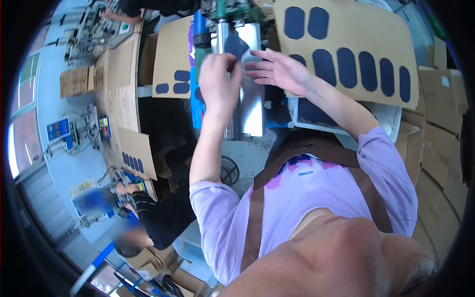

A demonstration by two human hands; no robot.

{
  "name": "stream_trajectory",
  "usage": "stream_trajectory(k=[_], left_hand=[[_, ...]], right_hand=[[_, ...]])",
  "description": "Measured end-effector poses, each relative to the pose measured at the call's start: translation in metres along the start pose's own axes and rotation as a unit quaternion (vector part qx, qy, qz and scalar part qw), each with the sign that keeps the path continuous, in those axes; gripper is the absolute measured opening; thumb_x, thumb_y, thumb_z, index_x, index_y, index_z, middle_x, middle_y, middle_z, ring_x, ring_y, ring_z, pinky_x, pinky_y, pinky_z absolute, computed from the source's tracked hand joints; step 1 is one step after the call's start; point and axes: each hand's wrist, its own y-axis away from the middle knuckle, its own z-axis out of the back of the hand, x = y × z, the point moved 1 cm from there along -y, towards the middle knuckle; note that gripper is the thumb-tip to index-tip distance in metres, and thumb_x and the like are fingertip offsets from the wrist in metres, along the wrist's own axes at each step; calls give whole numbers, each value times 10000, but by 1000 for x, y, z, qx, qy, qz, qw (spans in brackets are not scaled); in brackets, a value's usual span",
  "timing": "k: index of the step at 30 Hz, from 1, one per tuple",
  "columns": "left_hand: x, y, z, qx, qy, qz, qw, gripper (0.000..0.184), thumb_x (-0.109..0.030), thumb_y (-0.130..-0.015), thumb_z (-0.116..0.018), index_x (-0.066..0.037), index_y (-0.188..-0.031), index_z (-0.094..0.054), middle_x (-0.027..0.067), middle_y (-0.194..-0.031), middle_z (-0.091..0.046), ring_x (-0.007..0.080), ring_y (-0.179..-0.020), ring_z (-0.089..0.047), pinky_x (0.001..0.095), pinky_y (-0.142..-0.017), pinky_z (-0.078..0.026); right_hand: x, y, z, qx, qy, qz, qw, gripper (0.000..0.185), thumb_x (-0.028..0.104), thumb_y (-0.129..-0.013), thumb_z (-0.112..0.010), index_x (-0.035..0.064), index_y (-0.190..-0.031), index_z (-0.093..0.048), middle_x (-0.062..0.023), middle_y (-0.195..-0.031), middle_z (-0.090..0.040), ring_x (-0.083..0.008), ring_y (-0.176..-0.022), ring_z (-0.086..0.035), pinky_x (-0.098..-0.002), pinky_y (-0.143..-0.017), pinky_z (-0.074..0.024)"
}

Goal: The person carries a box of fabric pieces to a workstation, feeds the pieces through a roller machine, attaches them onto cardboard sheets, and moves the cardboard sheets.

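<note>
My left hand is over the machine's shiny metal plate, its fingers curled and pinched at the lower edge of a dark blue flat piece. The fingertips partly hide where they meet that piece. To its right, my right hand is open, fingers spread and pointing toward the left hand, with nothing in it. Both hands are in front of a green machine with a metal roller. On the right, a cardboard sheet bears several dark blue oval pieces in rows.
Another cardboard sheet with a few dark ovals stands left of the machine. A white plastic bin sits below the right sheet. Cardboard boxes are stacked at far right. Co-workers sit along a wooden bench on the left.
</note>
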Motion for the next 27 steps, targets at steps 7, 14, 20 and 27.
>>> stream_trajectory(k=[7, 14, 20, 27], left_hand=[[-95, 23, -46, 100, 52, -172, 979, 335, 10, -742, -714, -18, -1065, -631, 134, -1041, -600, 317, -859, -591, 394, -730, -482], [-119, 97, -111, 203, 192, -84, 956, 235, -33, -770, -711, -23, -990, -631, 146, -964, -619, 323, -872, -625, 401, -724, -517], [-112, 146, -153, 275, 109, -68, 953, 285, -145, -762, -741, -23, -983, -609, 125, -941, -591, 304, -844, -596, 394, -716, -507], [-102, 161, -177, 254, 102, -74, 959, 226, -132, -766, -728, -47, -948, -625, 98, -879, -572, 287, -816, -588, 392, -718, -491]], right_hand=[[56, 44, 38, -16, -126, 52, 991, 530, 407, -1029, -411, 44, -1415, -421, -112, -1349, -538, -229, -1221, -534, -380, -1066, -405], [154, 75, 164, -162, -51, 208, 963, 483, 332, -1047, -373, 6, -1399, -425, -160, -1362, -530, -267, -1274, -506, -425, -1106, -391], [190, 54, 219, -327, 193, 269, 885, 483, 326, -1028, -480, 2, -1385, -471, -147, -1329, -563, -225, -1223, -549, -341, -1058, -410], [172, 73, 172, -414, 636, 356, 546, 371, 267, -1003, -525, 16, -1270, -581, -108, -1196, -637, -173, -1108, -593, -266, -954, -444]])
